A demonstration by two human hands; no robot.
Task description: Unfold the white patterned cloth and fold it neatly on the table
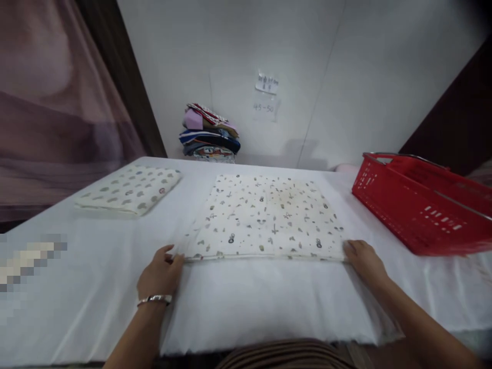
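Observation:
A folded white cloth (265, 220) printed with small scattered motifs lies flat on the white-covered table in front of me. My left hand (163, 269), with a bracelet at the wrist, is closed at the near left corner of this cloth. At the near right corner, my right hand (363, 259) has its thumb and fingers closed on the edge. A thin see-through layer (378, 312) hangs from beneath the right hand toward the table's near edge; what it belongs to is hard to make out.
Another folded cloth with a leaf-like print (130, 189) lies on the left of the table (115, 266). A red plastic basket (418, 205) stands at the right. Against the back wall is a stack of folded fabrics (210, 133), near paper signs (266, 97). A pink curtain (57, 113) hangs at left.

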